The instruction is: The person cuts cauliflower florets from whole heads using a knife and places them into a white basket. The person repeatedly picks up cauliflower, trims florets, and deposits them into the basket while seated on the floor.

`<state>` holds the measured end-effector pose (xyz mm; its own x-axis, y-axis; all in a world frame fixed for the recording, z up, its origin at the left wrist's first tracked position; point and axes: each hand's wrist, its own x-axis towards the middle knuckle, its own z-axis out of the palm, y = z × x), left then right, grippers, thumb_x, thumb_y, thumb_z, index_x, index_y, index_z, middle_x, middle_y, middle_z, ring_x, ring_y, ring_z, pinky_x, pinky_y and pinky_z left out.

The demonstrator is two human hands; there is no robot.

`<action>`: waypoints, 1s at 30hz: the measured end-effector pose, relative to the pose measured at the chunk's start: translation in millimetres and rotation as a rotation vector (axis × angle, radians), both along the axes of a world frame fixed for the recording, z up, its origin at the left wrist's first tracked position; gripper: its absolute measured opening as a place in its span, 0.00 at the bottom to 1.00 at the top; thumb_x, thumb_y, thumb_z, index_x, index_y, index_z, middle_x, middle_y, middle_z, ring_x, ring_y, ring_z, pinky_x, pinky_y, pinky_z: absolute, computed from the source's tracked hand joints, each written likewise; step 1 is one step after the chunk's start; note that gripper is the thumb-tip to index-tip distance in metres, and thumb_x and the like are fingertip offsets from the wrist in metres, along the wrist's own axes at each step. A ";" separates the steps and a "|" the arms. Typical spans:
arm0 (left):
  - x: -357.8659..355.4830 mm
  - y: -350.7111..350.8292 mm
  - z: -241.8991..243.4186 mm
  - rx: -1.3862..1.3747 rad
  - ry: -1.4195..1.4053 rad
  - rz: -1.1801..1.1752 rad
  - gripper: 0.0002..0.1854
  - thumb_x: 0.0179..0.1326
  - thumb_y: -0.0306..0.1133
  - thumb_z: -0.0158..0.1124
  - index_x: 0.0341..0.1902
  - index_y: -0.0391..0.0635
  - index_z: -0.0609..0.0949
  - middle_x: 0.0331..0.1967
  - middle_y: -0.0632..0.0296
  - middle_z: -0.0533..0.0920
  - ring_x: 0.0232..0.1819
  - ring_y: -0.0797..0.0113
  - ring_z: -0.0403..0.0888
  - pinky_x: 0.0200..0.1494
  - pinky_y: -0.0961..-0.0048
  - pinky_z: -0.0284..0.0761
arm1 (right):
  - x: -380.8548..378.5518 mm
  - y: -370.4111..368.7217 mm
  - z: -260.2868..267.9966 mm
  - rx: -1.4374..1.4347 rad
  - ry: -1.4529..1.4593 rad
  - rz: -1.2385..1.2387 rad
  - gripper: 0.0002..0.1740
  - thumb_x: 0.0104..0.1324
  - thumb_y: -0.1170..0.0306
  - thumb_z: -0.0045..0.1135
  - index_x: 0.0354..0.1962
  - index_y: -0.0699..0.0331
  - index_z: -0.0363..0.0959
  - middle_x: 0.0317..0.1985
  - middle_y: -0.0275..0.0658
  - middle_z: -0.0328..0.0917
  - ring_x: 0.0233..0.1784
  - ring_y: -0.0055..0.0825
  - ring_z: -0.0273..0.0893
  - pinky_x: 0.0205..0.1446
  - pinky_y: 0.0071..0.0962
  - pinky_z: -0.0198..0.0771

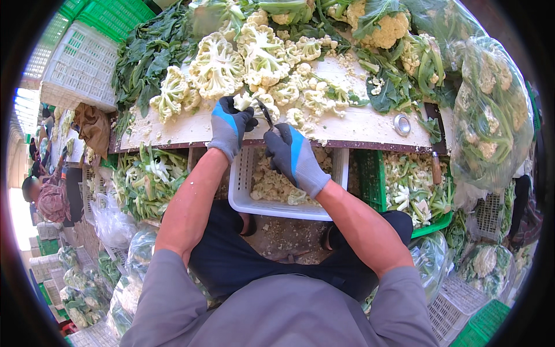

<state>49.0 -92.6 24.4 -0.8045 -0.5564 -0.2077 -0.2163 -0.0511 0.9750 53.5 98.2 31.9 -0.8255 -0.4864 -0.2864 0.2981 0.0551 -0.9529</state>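
Note:
My left hand (231, 123), in a grey, black and blue work glove, grips a small cauliflower floret (243, 101) by its cut stem over the table's front edge. In my gloved right hand (290, 152) is a small knife (265, 113), its dark blade pointing up and left close to the floret. Large halved cauliflower heads (218, 66) lie cut face up just beyond my left hand. Loose florets (318, 97) spread over the white tabletop (351, 123) to the right. Below my hands, a white plastic crate (284, 211) holds cut florets (277, 178).
A cleaver (436, 167) with a wooden handle overhangs the table edge at right, near a small round metal-rimmed object (402, 125). A green crate (433, 232) of trimmings stands below. Leaves (151, 56) are heaped at left. A bagged cauliflower pile (494, 112) stands right. A person (52, 197) is far left.

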 end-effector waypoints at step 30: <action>-0.4 -48.2 -3.7 0.302 0.095 0.004 0.22 0.72 0.20 0.67 0.67 0.40 0.77 0.47 0.52 0.89 0.34 0.57 0.91 0.36 0.60 0.91 | -9.7 25.3 -15.3 0.104 0.207 0.114 0.22 0.81 0.55 0.60 0.52 0.69 0.79 0.32 0.38 0.82 0.30 0.22 0.76 0.34 0.29 0.74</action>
